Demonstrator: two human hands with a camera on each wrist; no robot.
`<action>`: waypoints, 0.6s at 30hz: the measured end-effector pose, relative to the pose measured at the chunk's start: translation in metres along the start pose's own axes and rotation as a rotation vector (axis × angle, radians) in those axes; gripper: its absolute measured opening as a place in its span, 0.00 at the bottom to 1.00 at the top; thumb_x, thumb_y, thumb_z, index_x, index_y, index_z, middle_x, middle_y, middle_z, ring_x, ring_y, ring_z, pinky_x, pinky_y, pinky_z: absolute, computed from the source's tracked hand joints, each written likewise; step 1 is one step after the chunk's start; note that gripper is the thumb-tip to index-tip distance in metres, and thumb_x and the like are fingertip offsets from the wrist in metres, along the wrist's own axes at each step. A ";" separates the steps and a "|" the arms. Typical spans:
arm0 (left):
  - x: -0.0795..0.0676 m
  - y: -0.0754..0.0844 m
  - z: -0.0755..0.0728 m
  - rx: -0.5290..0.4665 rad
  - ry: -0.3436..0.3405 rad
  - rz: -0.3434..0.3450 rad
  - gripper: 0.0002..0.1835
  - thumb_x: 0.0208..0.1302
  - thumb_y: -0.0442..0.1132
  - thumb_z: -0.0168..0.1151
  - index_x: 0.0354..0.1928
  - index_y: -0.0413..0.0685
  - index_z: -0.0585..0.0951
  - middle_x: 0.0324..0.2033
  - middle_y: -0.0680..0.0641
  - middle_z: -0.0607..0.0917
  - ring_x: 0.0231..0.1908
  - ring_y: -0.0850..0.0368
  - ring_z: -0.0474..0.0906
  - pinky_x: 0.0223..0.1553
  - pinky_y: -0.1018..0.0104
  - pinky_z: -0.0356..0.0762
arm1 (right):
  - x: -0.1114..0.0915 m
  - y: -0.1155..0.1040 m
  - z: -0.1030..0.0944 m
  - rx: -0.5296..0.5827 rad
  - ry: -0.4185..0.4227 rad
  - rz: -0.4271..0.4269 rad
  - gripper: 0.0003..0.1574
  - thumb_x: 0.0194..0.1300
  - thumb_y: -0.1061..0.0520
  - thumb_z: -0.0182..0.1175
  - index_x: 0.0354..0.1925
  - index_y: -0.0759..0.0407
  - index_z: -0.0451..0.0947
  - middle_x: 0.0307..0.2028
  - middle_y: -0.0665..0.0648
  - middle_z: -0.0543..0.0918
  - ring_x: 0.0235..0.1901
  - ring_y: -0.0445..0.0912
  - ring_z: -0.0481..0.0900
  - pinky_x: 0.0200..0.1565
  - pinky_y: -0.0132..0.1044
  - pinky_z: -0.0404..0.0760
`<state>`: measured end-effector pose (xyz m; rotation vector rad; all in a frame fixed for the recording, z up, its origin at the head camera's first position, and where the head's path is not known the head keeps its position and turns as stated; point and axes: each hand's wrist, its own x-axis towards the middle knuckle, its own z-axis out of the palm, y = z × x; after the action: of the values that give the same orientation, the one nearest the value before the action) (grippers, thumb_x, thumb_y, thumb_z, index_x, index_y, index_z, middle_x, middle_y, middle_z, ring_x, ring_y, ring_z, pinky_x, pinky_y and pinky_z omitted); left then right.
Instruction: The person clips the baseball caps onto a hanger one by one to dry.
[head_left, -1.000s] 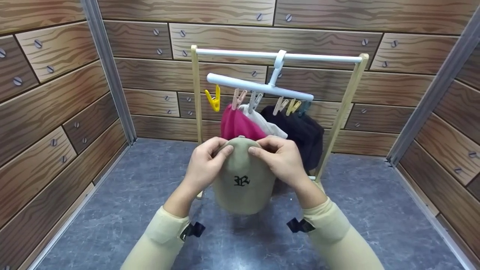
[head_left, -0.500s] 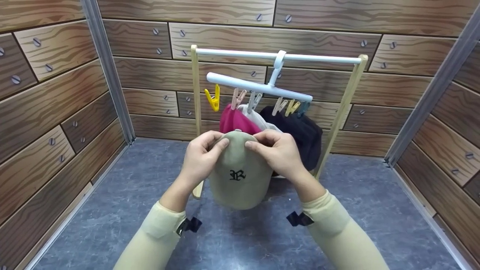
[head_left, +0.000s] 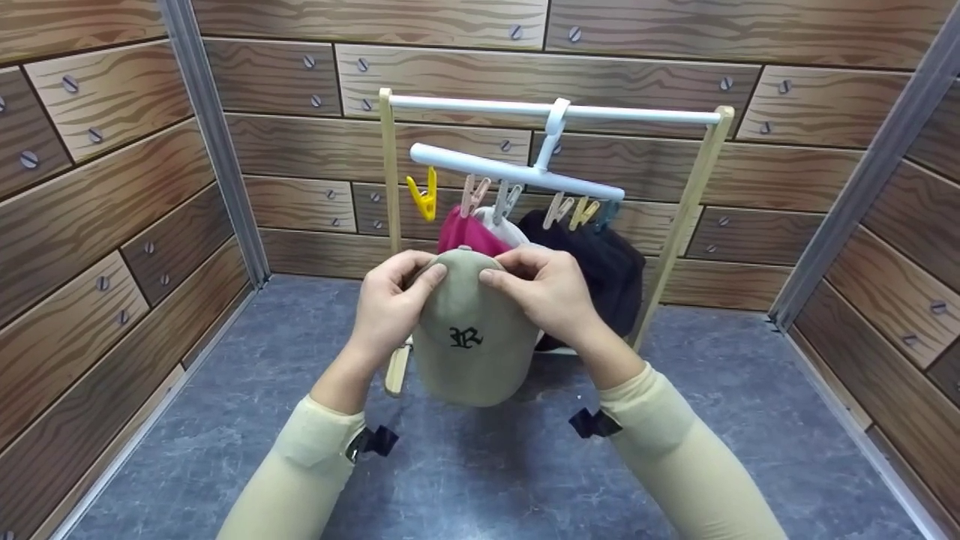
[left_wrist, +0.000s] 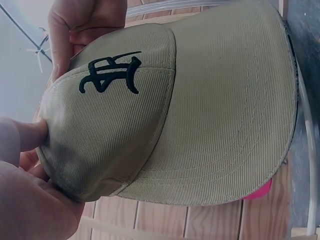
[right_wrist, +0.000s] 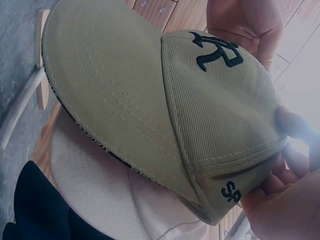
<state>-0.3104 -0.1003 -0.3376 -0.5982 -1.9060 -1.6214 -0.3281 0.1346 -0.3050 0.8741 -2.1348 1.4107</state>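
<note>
A khaki baseball cap (head_left: pixel 474 367) with a dark embroidered letter hangs brim-down between both hands. My left hand (head_left: pixel 390 300) pinches the left side of its crown near the top, thumb in front. On the other side my right hand (head_left: pixel 551 292) pinches the crown the same way. Both wrist views show the cap's brim (left_wrist: pixel 225 100) close up, and a smaller mark (right_wrist: pixel 231 192) is stitched on its side. Just behind it a magenta cap (head_left: pixel 469 234), a whitish cap (right_wrist: pixel 100 175) and a dark cap (head_left: pixel 600 270) hang from clothespins, partly hidden by the khaki one.
A white hanger (head_left: pixel 517 171) hooks over the white rail (head_left: pixel 480 106) of a wooden-sided rack. A yellow clothespin (head_left: pixel 424 196) at its left end holds nothing; a pink clothespin (head_left: pixel 474 196) grips the magenta cap. Wood-patterned walls (head_left: pixel 112 225) enclose the grey floor (head_left: pixel 225 420).
Both hands have carried the khaki cap slightly up and to the left, toward the hanger's left part. Their pinch on the crown is the same.
</note>
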 end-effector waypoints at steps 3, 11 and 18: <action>0.002 0.000 -0.002 0.008 0.010 -0.001 0.04 0.77 0.34 0.72 0.45 0.39 0.92 0.37 0.46 0.90 0.35 0.57 0.81 0.37 0.69 0.79 | 0.003 -0.002 0.000 -0.013 -0.004 -0.001 0.08 0.66 0.59 0.82 0.39 0.62 0.94 0.32 0.52 0.92 0.29 0.40 0.82 0.32 0.29 0.79; 0.008 0.001 -0.006 -0.020 0.021 -0.018 0.05 0.77 0.33 0.71 0.46 0.38 0.92 0.41 0.46 0.92 0.37 0.57 0.83 0.38 0.68 0.81 | 0.012 -0.007 0.003 -0.051 -0.011 -0.010 0.08 0.66 0.58 0.82 0.39 0.62 0.94 0.32 0.52 0.91 0.29 0.39 0.82 0.32 0.28 0.78; 0.014 0.002 -0.009 -0.061 0.041 -0.039 0.05 0.77 0.32 0.71 0.44 0.35 0.90 0.37 0.46 0.90 0.35 0.59 0.82 0.37 0.69 0.80 | 0.020 -0.012 0.004 -0.073 -0.031 -0.025 0.08 0.67 0.58 0.81 0.39 0.61 0.95 0.33 0.52 0.92 0.30 0.40 0.82 0.34 0.29 0.79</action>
<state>-0.3182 -0.1092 -0.3261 -0.5513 -1.8551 -1.7081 -0.3341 0.1220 -0.2861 0.8970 -2.1763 1.3069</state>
